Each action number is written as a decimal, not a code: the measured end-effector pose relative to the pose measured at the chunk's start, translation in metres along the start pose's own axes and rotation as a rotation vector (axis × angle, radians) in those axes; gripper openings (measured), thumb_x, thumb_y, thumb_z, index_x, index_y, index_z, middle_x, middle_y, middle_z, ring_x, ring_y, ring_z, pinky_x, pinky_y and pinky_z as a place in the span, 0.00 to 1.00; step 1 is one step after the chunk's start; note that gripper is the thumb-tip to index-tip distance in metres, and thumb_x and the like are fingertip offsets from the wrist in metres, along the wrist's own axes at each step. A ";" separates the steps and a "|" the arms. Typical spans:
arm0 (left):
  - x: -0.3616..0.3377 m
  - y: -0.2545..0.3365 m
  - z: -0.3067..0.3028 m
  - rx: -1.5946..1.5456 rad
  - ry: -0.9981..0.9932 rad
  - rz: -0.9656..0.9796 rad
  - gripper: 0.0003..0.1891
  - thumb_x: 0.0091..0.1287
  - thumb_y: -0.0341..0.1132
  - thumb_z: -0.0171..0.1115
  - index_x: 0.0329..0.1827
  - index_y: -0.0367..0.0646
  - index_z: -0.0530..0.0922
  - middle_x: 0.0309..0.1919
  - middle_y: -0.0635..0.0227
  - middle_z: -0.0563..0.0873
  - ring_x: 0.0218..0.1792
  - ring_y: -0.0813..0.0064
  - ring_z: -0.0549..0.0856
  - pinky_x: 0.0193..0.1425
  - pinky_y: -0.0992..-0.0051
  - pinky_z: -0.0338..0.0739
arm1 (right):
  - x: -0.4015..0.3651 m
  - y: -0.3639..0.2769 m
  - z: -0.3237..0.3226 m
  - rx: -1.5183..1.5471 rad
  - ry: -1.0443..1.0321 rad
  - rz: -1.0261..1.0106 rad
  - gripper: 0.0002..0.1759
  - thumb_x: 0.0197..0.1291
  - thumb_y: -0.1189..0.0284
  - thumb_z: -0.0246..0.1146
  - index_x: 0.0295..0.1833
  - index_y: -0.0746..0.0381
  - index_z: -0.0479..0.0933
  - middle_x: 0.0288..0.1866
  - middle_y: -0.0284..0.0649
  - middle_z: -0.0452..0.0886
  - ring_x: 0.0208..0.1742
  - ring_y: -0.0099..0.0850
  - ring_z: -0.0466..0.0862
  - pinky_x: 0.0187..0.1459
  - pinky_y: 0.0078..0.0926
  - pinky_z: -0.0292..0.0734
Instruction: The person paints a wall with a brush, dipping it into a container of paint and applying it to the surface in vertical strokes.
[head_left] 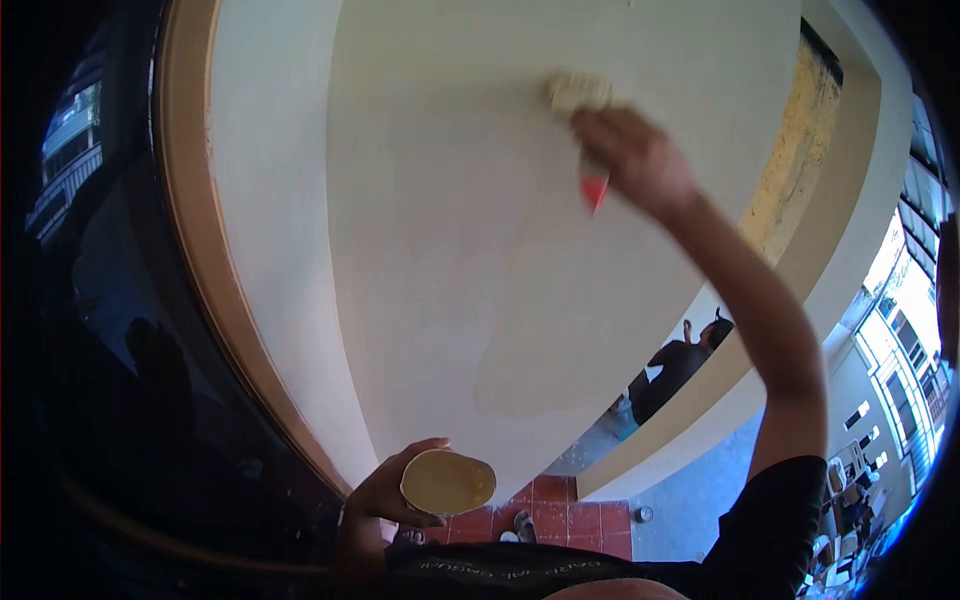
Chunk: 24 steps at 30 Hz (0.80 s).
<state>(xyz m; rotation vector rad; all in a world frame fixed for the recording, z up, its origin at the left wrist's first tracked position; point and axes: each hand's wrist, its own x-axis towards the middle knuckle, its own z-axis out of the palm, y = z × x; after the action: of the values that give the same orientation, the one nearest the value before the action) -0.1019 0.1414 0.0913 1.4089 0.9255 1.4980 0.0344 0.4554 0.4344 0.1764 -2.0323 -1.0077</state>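
My right hand (640, 160) is raised high, its fingers closed round a paintbrush (594, 190). The brush has a red handle end pointing down, and its pale, paint-covered bristles lie against the cream wall (450, 240). Motion blurs the hand and brush a little. Low down, my left hand (382, 492) grips a small tub of cream paint (448, 482) from its left side, with the open top facing me. The lower wall shows a faint edge between two slightly different shades.
A brown frame (192, 150) and dark glass stand at the left. Through an opening on the right, a person in dark clothing (680, 370) is visible. Red tiles (585, 518) cover the floor below, and a small round object (645, 513) lies on the grey floor beside them.
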 end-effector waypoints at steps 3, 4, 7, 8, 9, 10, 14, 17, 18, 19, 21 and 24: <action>-0.006 0.002 0.001 0.070 -0.033 0.019 0.57 0.39 0.33 0.85 0.73 0.38 0.56 0.59 0.63 0.77 0.60 0.72 0.76 0.63 0.69 0.71 | -0.083 -0.092 0.026 0.215 -0.069 -0.153 0.17 0.48 0.70 0.65 0.46 0.58 0.78 0.49 0.38 0.79 0.49 0.36 0.81 0.47 0.30 0.82; -0.007 0.002 0.004 0.056 -0.032 0.000 0.57 0.39 0.33 0.85 0.73 0.38 0.56 0.59 0.63 0.77 0.60 0.72 0.76 0.63 0.69 0.71 | -0.112 -0.124 0.029 0.235 -0.177 -0.194 0.13 0.50 0.69 0.64 0.44 0.57 0.77 0.49 0.38 0.78 0.48 0.34 0.82 0.46 0.28 0.82; -0.011 0.006 0.008 0.079 -0.036 0.102 0.58 0.38 0.30 0.85 0.74 0.39 0.55 0.61 0.61 0.76 0.61 0.70 0.77 0.63 0.67 0.72 | -0.142 -0.164 0.027 0.463 -0.320 -0.172 0.12 0.51 0.72 0.63 0.44 0.58 0.78 0.50 0.37 0.80 0.48 0.33 0.83 0.45 0.27 0.83; -0.013 0.005 0.008 0.084 -0.023 0.102 0.58 0.38 0.30 0.85 0.74 0.39 0.55 0.61 0.61 0.76 0.61 0.70 0.77 0.63 0.67 0.72 | -0.141 -0.156 0.024 0.475 -0.259 -0.156 0.15 0.50 0.74 0.64 0.45 0.59 0.79 0.52 0.37 0.80 0.48 0.34 0.83 0.47 0.28 0.83; -0.016 0.004 0.008 0.036 -0.021 0.075 0.59 0.38 0.29 0.85 0.74 0.39 0.54 0.62 0.60 0.75 0.61 0.69 0.76 0.63 0.67 0.72 | -0.124 -0.135 0.016 0.409 -0.173 -0.131 0.15 0.50 0.75 0.64 0.47 0.60 0.79 0.52 0.38 0.81 0.49 0.35 0.83 0.48 0.29 0.83; -0.018 0.002 0.008 -0.013 -0.023 0.045 0.59 0.38 0.29 0.84 0.74 0.39 0.54 0.62 0.60 0.75 0.61 0.69 0.76 0.63 0.66 0.72 | -0.097 -0.104 0.006 0.342 -0.090 -0.100 0.16 0.51 0.76 0.63 0.49 0.60 0.80 0.52 0.39 0.81 0.49 0.36 0.83 0.48 0.29 0.83; -0.020 0.003 0.012 -0.103 -0.025 0.009 0.58 0.39 0.28 0.84 0.74 0.40 0.54 0.62 0.60 0.75 0.62 0.69 0.76 0.63 0.66 0.72 | -0.008 -0.002 -0.046 -0.036 0.071 0.100 0.21 0.47 0.80 0.66 0.51 0.65 0.79 0.49 0.41 0.83 0.49 0.42 0.82 0.52 0.35 0.80; -0.016 0.012 0.017 -0.047 -0.053 0.049 0.58 0.41 0.30 0.84 0.75 0.39 0.53 0.63 0.58 0.74 0.64 0.68 0.74 0.65 0.66 0.70 | 0.011 0.002 -0.031 -0.118 0.180 -0.029 0.06 0.58 0.76 0.65 0.39 0.64 0.75 0.36 0.41 0.81 0.36 0.34 0.83 0.33 0.29 0.80; -0.015 0.016 0.019 -0.059 -0.040 0.027 0.58 0.41 0.30 0.84 0.75 0.39 0.53 0.63 0.58 0.74 0.64 0.68 0.74 0.65 0.66 0.70 | -0.003 -0.010 -0.019 -0.076 0.115 -0.031 0.07 0.57 0.77 0.65 0.40 0.64 0.75 0.39 0.41 0.82 0.40 0.37 0.83 0.35 0.30 0.81; -0.014 0.017 0.018 0.010 -0.051 0.077 0.58 0.41 0.30 0.84 0.75 0.39 0.53 0.63 0.58 0.74 0.64 0.67 0.74 0.65 0.65 0.70 | -0.039 -0.025 0.009 -0.016 0.023 0.042 0.21 0.46 0.80 0.66 0.50 0.61 0.79 0.52 0.39 0.80 0.52 0.38 0.81 0.49 0.32 0.81; -0.018 0.009 0.019 0.035 -0.033 0.114 0.59 0.39 0.29 0.84 0.74 0.37 0.53 0.63 0.57 0.74 0.64 0.67 0.75 0.65 0.66 0.70 | -0.092 -0.084 0.045 0.055 0.022 -0.086 0.21 0.45 0.77 0.64 0.49 0.60 0.79 0.50 0.37 0.80 0.50 0.34 0.80 0.51 0.32 0.80; -0.026 0.007 0.021 0.061 0.014 0.042 0.58 0.38 0.28 0.84 0.74 0.37 0.54 0.63 0.56 0.74 0.64 0.67 0.75 0.65 0.66 0.71 | -0.166 -0.195 0.075 0.243 -0.103 -0.027 0.14 0.47 0.70 0.64 0.44 0.56 0.78 0.49 0.38 0.77 0.49 0.38 0.77 0.48 0.32 0.81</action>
<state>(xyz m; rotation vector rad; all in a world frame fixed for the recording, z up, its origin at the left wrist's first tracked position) -0.0815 0.1138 0.0902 1.4721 0.9625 1.5237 0.0412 0.4449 0.1682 0.2856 -2.2500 -0.7972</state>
